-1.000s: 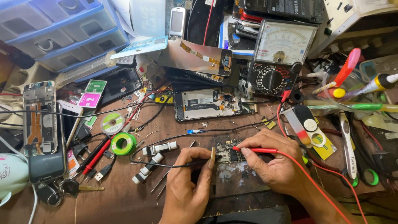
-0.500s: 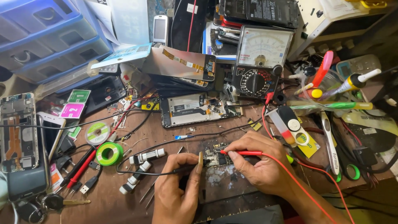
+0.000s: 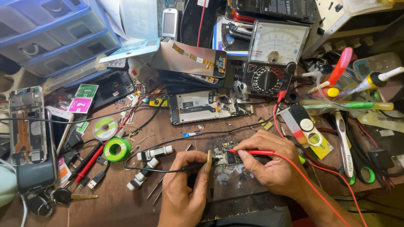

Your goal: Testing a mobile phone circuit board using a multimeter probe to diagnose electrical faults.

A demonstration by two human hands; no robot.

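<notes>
While both hands close in on it from either side, the small dark green circuit board (image 3: 224, 154) lies flat on the worn brown wooden bench (image 3: 126, 201), just ahead of the knuckles. The right hand (image 3: 269, 162) pinches a slim red test probe (image 3: 251, 151) whose long axis runs level toward the left, its tip touching the board's right edge. The left hand (image 3: 187, 185) is curled around a black test probe (image 3: 191, 168) whose tip meets the board's left edge, its black lead trailing away to the left. Both hands are about equally near the board. Behind the board lies an opened phone with a silver frame (image 3: 202, 107); farther back and to the right stands the black analogue multimeter with a white dial face (image 3: 273, 54). Left of the board sits a green roll of tape (image 3: 117, 149).
</notes>
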